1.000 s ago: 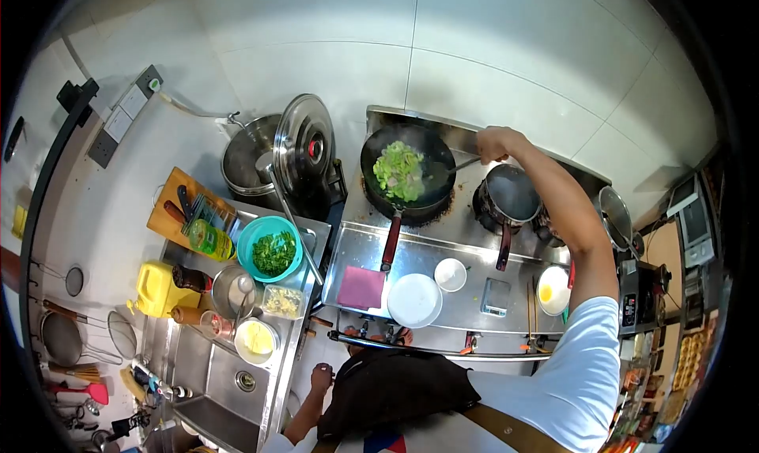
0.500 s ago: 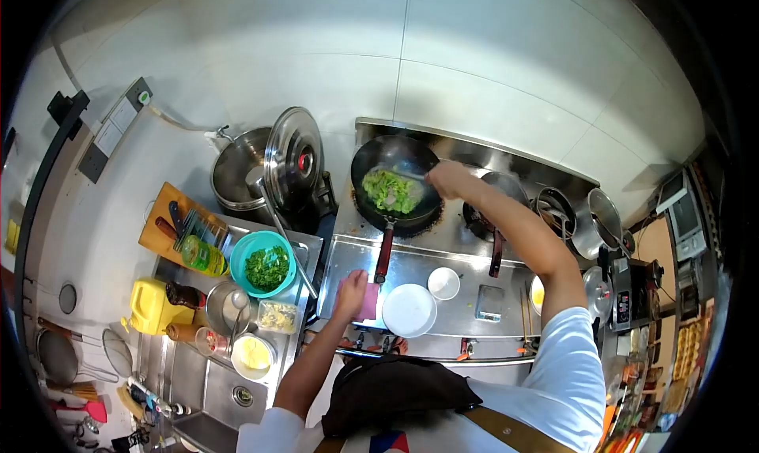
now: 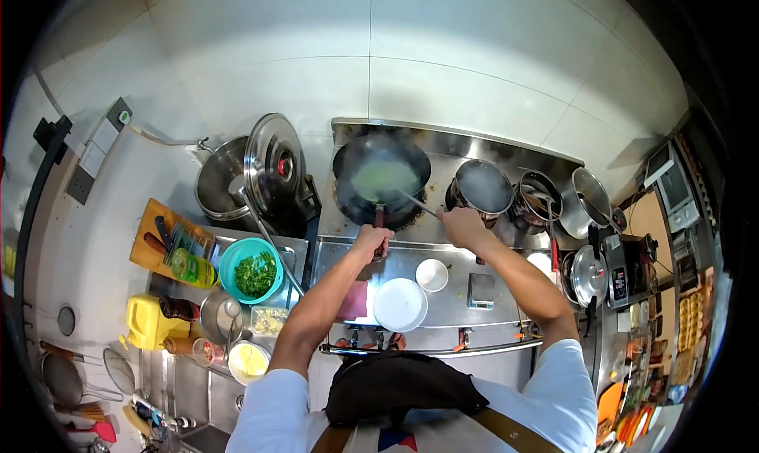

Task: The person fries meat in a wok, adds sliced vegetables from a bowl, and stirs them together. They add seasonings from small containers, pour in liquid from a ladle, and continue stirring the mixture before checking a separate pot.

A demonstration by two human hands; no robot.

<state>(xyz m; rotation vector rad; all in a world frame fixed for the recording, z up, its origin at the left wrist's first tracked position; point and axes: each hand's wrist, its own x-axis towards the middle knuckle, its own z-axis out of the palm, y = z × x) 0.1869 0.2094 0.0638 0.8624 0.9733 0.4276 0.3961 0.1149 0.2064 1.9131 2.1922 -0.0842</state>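
A black wok (image 3: 421, 164) sits on the stove with chopped green food (image 3: 381, 183) inside, blurred under steam. My left hand (image 3: 373, 241) is closed around the wok's dark red handle (image 3: 380, 216). In my right hand (image 3: 465, 227) is a long metal cooking utensil (image 3: 421, 204); its far end reaches into the wok and its shape cannot be made out. Below my hands stand a white plate (image 3: 400, 305) and a small white bowl (image 3: 432, 275). A purple cloth (image 3: 353, 301) lies left of the plate.
Right of the wok stands a steaming pan (image 3: 484, 186), then several pots. A small scale (image 3: 481, 291) rests on the counter. At left are a large pot (image 3: 217, 186) with a leaning lid (image 3: 269, 154), a turquoise bowl (image 3: 228, 269) of chopped greens and a yellow jug (image 3: 150, 320).
My left hand has moved from beside the purple cloth onto the wok handle. My right hand has come down and nearer with the utensil. More steam covers the greens.
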